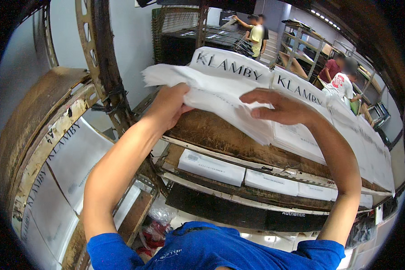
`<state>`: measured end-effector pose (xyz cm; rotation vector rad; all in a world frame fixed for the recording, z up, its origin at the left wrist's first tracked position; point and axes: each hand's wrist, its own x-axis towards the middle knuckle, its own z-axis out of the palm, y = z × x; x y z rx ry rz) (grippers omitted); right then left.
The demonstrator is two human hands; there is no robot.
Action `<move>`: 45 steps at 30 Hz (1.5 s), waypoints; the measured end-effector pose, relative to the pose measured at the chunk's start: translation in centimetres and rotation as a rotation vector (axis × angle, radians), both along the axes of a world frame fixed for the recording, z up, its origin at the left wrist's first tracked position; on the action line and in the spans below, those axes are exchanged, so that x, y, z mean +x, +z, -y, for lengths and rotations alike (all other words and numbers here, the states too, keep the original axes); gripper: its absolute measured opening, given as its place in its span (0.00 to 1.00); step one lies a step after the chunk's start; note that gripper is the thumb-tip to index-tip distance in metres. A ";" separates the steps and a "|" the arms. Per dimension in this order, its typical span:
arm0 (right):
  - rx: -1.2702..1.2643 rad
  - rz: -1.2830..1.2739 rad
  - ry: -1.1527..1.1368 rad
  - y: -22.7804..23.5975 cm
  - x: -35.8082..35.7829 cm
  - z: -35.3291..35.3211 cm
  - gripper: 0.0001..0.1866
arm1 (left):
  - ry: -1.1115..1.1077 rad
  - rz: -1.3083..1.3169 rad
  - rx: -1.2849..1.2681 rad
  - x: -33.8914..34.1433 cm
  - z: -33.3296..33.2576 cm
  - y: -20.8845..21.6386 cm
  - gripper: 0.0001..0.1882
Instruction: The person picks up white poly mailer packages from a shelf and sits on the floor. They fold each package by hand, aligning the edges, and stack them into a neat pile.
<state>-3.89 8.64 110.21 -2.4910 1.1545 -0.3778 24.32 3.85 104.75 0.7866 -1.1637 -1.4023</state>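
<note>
My left hand (170, 105) is closed around the left end of a bundle of thin white printed sheets (220, 104); whether they are paper or flat bags I cannot tell. The bundle is tilted, and its loose left corner sticks out past my fingers. Above its right part is my right hand (279, 107), fingers apart, holding nothing; whether the fingertips touch the sheets is unclear. Behind the bundle rises a white stack with large black lettering (229, 65). A similar white stack (297, 141) lies to the right, partly covered by my right forearm.
The bundle is over a worn brown wooden shelf (207, 128). White stacks (211, 167) fill the shelf below. On the left, a rusty metal post (96, 58) stands beside another rack holding white stacks (58, 198). Several people (255, 38) are at the back.
</note>
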 end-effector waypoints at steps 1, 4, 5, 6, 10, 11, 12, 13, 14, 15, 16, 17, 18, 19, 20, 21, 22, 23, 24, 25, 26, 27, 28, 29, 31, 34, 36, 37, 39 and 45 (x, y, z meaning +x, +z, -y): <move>0.042 0.063 -0.024 -0.2 0.2 0.6 0.30 | 0.031 0.007 0.012 0.4 -1.1 0.5 0.19; -0.117 -0.015 -0.087 0.1 1.2 1.5 0.32 | 0.062 -0.016 0.043 1.4 -4.2 0.4 0.19; -0.158 -0.067 -0.102 0.0 1.6 2.1 0.31 | 0.048 -0.045 0.033 2.4 -5.3 0.2 0.19; -0.218 -0.081 -0.075 -0.2 1.9 3.0 0.31 | 0.035 -0.074 0.026 3.0 -6.2 -0.3 0.19; -0.483 -0.087 -0.045 -1.4 3.0 7.8 0.28 | 0.122 -0.145 0.099 4.6 -9.5 -3.3 0.17; -0.581 -0.098 -0.074 -1.4 3.1 9.5 0.28 | 0.108 -0.149 0.098 4.8 -10.1 -4.0 0.17; -0.684 -0.104 -0.105 -1.2 2.9 11.1 0.28 | 0.093 -0.149 0.093 4.8 -10.7 -4.4 0.16; -0.674 -0.114 -0.126 -0.8 2.5 12.9 0.34 | 0.099 -0.170 0.106 4.6 -11.3 -4.5 0.18; -0.588 -0.109 -0.163 -0.4 2.3 14.2 0.36 | 0.098 -0.202 0.123 4.5 -11.6 -4.9 0.20; -0.502 -0.094 -0.196 -0.1 2.2 15.4 0.39 | 0.084 -0.214 0.130 4.6 -11.8 -5.4 0.22; -0.417 -0.079 -0.230 0.2 2.1 16.6 0.42 | 0.089 -0.250 0.140 4.5 -12.1 -5.6 0.23; -0.377 -0.106 -0.242 0.4 2.3 17.8 0.48 | 0.090 -0.288 0.153 4.3 -12.4 -5.9 0.24; -0.293 -0.161 -0.265 0.7 2.1 18.6 0.48 | 0.088 -0.325 0.167 4.3 -12.6 -6.1 0.24; -0.209 -0.216 -0.290 1.0 1.7 19.3 0.49 | 0.041 -0.355 0.170 4.3 -12.6 -6.5 0.28; -0.124 -0.269 -0.308 1.3 2.0 19.7 0.49 | 0.013 -0.389 0.172 4.3 -12.9 -6.8 0.27; -0.132 -0.292 -0.309 0.8 2.1 20.4 0.49 | -0.017 -0.422 0.175 4.1 -13.1 -7.0 0.26; -0.116 -0.343 -0.286 0.6 2.2 20.8 0.48 | -0.050 -0.456 0.177 3.8 -13.3 -7.2 0.25; -0.094 -0.392 -0.254 0.2 3.0 20.8 0.48 | -0.059 -0.470 0.212 3.6 -13.4 -7.6 0.26; -0.072 -0.442 -0.223 -0.3 3.7 20.7 0.47 | -0.050 -0.475 0.231 3.2 -13.4 -7.5 0.26; -0.056 -0.400 -0.218 -0.4 4.1 20.4 0.46 | -0.041 -0.481 0.251 2.8 -13.5 -7.2 0.26; -0.050 -0.388 -0.218 -0.2 4.0 20.2 0.45 | -0.042 -0.491 0.272 2.4 -13.6 -7.0 0.26; -0.045 -0.377 -0.218 0.0 3.6 20.2 0.45 | -0.053 -0.512 0.259 2.1 -13.3 -7.0 0.25; -0.039 -0.365 -0.219 0.1 3.3 20.3 0.45 | -0.047 -0.509 0.251 1.9 -13.2 -7.3 0.25; -0.037 -0.373 -0.210 0.1 2.8 20.7 0.45 | -0.042 -0.501 0.238 1.8 -13.0 -7.5 0.24; -0.033 -0.390 -0.194 0.0 2.1 21.6 0.46 | -0.047 -0.496 0.230 1.7 -12.8 -7.7 0.24; 0.203 -0.186 -0.316 1.7 3.3 19.6 0.48 | -0.066 -0.514 0.265 2.1 -12.7 -8.2 0.24; 0.203 -0.260 -0.279 2.3 3.6 19.1 0.49 | -0.094 -0.539 0.320 2.2 -12.9 -8.5 0.24; 0.203 -0.296 -0.260 2.4 3.7 19.1 0.50 | -0.103 -0.556 0.312 2.1 -13.1 -8.7 0.24; 0.159 -0.410 -0.310 1.1 2.4 21.5 0.49 | -0.137 -0.596 0.301 1.2 -13.1 -9.0 0.24; 0.156 -0.392 -0.215 1.1 3.5 21.3 0.50 | -0.069 -0.479 0.248 0.9 -12.8 -8.8 0.26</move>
